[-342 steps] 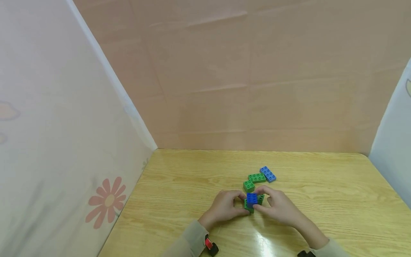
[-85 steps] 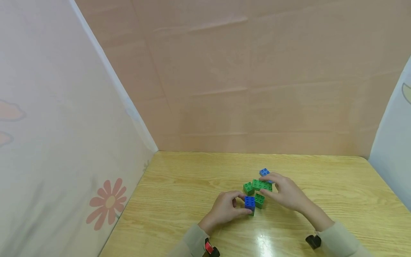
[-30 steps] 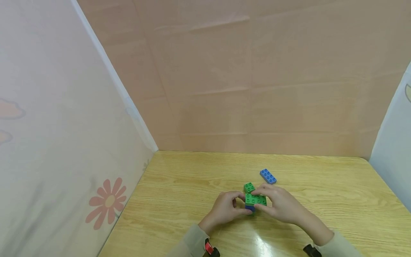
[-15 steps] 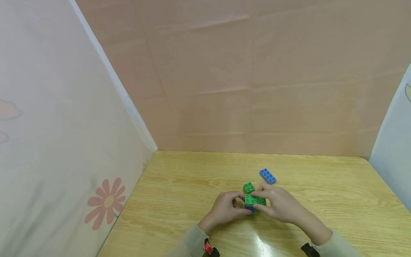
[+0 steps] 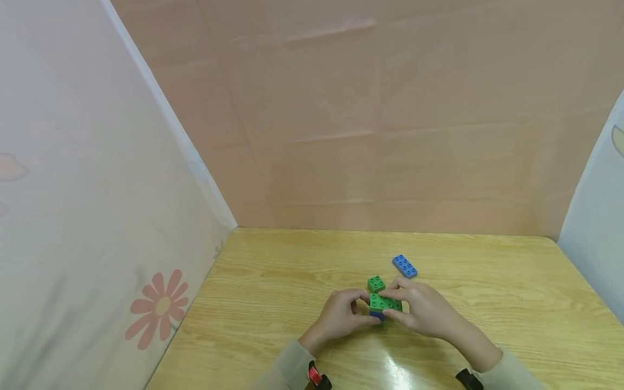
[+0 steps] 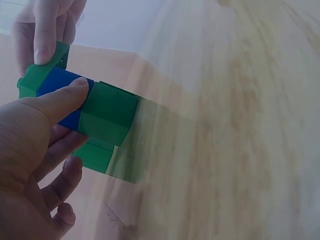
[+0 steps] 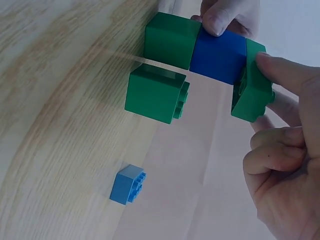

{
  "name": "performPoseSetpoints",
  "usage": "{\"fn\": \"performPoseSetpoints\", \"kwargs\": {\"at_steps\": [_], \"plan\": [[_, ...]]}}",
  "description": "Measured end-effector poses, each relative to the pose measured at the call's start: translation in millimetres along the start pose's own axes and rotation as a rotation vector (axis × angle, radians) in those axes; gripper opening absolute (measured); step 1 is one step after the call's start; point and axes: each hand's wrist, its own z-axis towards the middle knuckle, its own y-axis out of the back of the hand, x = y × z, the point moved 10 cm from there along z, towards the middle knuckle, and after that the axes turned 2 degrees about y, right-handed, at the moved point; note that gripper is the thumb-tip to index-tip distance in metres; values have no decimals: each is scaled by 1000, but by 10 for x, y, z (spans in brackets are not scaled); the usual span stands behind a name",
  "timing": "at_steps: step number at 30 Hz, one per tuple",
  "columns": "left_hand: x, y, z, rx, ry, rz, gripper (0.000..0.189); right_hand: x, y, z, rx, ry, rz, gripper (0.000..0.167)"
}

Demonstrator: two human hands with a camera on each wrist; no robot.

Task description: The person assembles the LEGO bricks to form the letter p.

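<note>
A stack stands on the table: a green brick (image 7: 172, 40) at the bottom, a dark blue brick (image 7: 218, 56) on it, and a long green brick (image 5: 380, 302) on top, its right end overhanging. My left hand (image 5: 341, 314) grips the stack from the left, thumb on the blue brick. From the right, my right hand (image 5: 426, 311) pinches the long green brick between thumb and fingers. A loose green brick (image 7: 152, 95) sits beside the stack in the right wrist view. Another view of the blue brick (image 6: 62, 82) shows it under my left thumb.
A small green brick (image 5: 376, 284) lies just behind the stack. Farther back and right is a lighter blue long brick (image 5: 404, 266). The wooden table (image 5: 292, 260) meets a beige wall covering (image 5: 312, 162) at the back, with white sheets (image 5: 97, 162) at the sides.
Earlier my right hand set the blue brick on a green one, then took the long green brick near the light blue one. That brick now tops the stack; the last second shows little movement.
</note>
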Motion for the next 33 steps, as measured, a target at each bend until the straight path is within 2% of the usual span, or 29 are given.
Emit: {"fn": "performPoseSetpoints", "kwargs": {"at_steps": [8, 18, 23, 28, 33], "plan": [[-20, 18, 13, 1, 14, -12, 33, -79, -11, -20, 22, -80, -9, 36], [-8, 10, 5, 8, 34, -21, 36, -285, -31, -163, 44, -196, -16, 63], [-23, 30, 7, 10, 52, -53, 41, -439, -29, -206, 79, -236, 38, 68], [-63, 50, 19, 8, 40, -77, 43, -633, -67, -244, 138, -283, 140, 69], [-84, 71, 19, 1, 39, -97, 43, -786, -128, -253, 186, -278, 221, 64]]}}
